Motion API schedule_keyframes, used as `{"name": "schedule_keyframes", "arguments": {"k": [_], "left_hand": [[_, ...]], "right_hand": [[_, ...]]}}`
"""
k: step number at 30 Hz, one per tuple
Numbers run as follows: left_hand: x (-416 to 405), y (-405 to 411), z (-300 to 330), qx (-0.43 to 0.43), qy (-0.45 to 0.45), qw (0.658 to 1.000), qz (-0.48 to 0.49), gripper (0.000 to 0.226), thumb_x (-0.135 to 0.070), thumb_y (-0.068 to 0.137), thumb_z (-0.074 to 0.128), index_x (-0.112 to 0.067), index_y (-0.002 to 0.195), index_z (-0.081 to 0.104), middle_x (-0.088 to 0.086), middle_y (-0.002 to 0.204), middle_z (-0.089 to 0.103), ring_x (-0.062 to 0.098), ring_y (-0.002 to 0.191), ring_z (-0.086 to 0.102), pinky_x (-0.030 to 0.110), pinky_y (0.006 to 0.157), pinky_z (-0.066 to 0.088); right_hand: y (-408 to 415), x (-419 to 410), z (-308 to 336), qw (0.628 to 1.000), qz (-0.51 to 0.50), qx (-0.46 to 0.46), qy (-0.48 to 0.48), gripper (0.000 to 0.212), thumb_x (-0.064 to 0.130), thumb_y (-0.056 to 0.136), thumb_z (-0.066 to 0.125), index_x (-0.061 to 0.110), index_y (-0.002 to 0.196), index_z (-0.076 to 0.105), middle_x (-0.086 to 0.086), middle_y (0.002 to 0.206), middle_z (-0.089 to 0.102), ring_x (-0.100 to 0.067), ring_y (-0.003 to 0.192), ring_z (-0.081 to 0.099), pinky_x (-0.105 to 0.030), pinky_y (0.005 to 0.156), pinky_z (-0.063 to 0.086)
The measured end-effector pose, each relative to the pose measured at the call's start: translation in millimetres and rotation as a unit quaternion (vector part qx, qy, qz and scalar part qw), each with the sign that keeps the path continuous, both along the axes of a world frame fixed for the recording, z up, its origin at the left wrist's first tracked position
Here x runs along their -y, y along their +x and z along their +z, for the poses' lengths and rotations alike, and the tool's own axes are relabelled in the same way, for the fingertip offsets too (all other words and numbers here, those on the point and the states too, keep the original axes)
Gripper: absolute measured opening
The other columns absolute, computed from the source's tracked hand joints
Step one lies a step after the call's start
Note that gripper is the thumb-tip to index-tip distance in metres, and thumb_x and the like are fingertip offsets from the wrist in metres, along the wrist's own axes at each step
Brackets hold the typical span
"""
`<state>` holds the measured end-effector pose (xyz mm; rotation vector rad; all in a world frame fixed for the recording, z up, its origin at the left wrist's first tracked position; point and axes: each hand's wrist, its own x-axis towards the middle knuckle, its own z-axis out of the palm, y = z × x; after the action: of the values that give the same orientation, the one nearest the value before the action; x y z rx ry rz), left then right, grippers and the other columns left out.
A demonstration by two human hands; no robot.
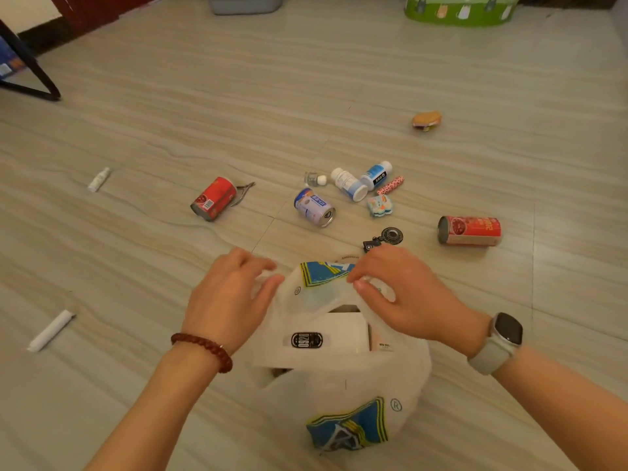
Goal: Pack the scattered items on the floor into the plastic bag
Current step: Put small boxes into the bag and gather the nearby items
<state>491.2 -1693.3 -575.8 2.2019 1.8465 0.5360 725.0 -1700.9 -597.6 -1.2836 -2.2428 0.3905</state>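
Observation:
A white plastic bag (356,385) with blue and yellow print stands on the floor in front of me. My left hand (231,297) and my right hand (401,294) each pinch its far rim and hold the mouth apart. A white box (326,338) lies inside. Scattered beyond are a red can (214,198), a blue-white can (314,208), another red can (470,231), two white bottles (349,184), a small vial (315,179), a pink tube (390,185), a patterned sponge (380,205), a black keychain (385,237) and nail clippers (244,192).
A burger-shaped toy (426,120) lies far right. Two white tubes (99,179) (51,330) lie at the left. A black stand leg (32,69) is at the far left, a grey bin (243,3) and a green tub (460,10) at the back.

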Motion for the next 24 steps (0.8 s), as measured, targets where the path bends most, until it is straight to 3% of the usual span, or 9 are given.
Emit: {"name": "schedule_keyframes", "arguments": {"k": [2, 5, 9, 12, 15, 19, 24], "left_hand": [[-11.3, 6.7, -9.5, -0.031, -0.076, 0.996, -0.031, 0.032, -0.041, 0.087, 0.050, -0.022, 0.109, 0.063, 0.000, 0.108, 0.055, 0.019, 0.104, 0.051, 0.032, 0.085, 0.044], [-38.5, 22.1, -11.9, -0.022, -0.115, 0.991, -0.071, 0.039, -0.048, 0.088, 0.044, -0.022, 0.113, 0.060, 0.001, 0.118, 0.054, 0.020, 0.113, 0.050, 0.036, 0.096, 0.040], [-84.1, 36.2, 5.6, 0.042, -0.111, 0.989, -0.086, 0.032, -0.039, 0.089, 0.048, -0.020, 0.111, 0.061, 0.003, 0.120, 0.057, 0.020, 0.111, 0.052, 0.040, 0.098, 0.040], [-111.2, 42.8, 28.4, 0.068, -0.103, 0.989, -0.085, 0.031, -0.033, 0.090, 0.047, -0.017, 0.113, 0.059, 0.007, 0.119, 0.057, 0.022, 0.110, 0.053, 0.040, 0.095, 0.042], [-119.2, 47.9, 45.3, 0.093, -0.092, 0.987, -0.094, 0.028, -0.029, 0.091, 0.046, -0.016, 0.113, 0.058, 0.008, 0.118, 0.057, 0.022, 0.108, 0.054, 0.038, 0.091, 0.045], [-122.9, 65.6, 34.7, 0.036, -0.138, 0.980, -0.137, 0.033, -0.031, 0.091, 0.045, -0.017, 0.120, 0.052, 0.008, 0.127, 0.052, 0.022, 0.113, 0.052, 0.037, 0.090, 0.046], [-156.7, 121.2, -43.3, -0.062, -0.292, 0.944, -0.140, 0.049, -0.034, 0.091, 0.047, -0.011, 0.133, 0.037, 0.012, 0.140, 0.040, 0.025, 0.126, 0.042, 0.037, 0.103, 0.038]], "right_hand": [[-1.1, -6.4, -5.6, 0.995, 0.026, 0.052, -0.085, 0.046, 0.044, 0.083, 0.031, 0.020, 0.101, 0.066, 0.000, 0.103, 0.065, -0.021, 0.105, 0.054, -0.036, 0.087, 0.040], [-0.9, -13.9, -7.8, 0.989, 0.032, 0.035, -0.140, 0.059, 0.050, 0.084, 0.022, 0.019, 0.116, 0.061, 0.001, 0.119, 0.063, -0.014, 0.119, 0.047, -0.030, 0.103, 0.033], [13.9, -29.2, 16.2, 0.985, -0.039, -0.005, -0.169, 0.051, 0.044, 0.089, 0.027, 0.016, 0.119, 0.058, 0.001, 0.120, 0.060, -0.010, 0.113, 0.049, -0.020, 0.099, 0.033], [34.4, -46.4, 35.7, 0.973, -0.116, 0.056, -0.193, 0.035, 0.029, 0.094, 0.040, 0.017, 0.124, 0.053, -0.002, 0.126, 0.055, -0.015, 0.118, 0.048, -0.025, 0.101, 0.034], [59.1, -60.5, 44.1, 0.949, -0.191, 0.104, -0.227, 0.036, 0.020, 0.093, 0.046, 0.015, 0.128, 0.047, -0.006, 0.128, 0.052, -0.021, 0.121, 0.045, -0.028, 0.101, 0.032], [95.6, -70.9, 38.0, 0.917, -0.265, 0.126, -0.271, 0.038, 0.015, 0.088, 0.047, 0.014, 0.126, 0.046, -0.010, 0.124, 0.052, -0.028, 0.120, 0.042, -0.033, 0.099, 0.034], [148.5, -89.8, -13.3, 0.898, -0.275, 0.198, -0.282, 0.053, 0.015, 0.087, 0.048, 0.017, 0.137, 0.030, -0.009, 0.142, 0.036, -0.027, 0.130, 0.032, -0.038, 0.102, 0.035]]}}
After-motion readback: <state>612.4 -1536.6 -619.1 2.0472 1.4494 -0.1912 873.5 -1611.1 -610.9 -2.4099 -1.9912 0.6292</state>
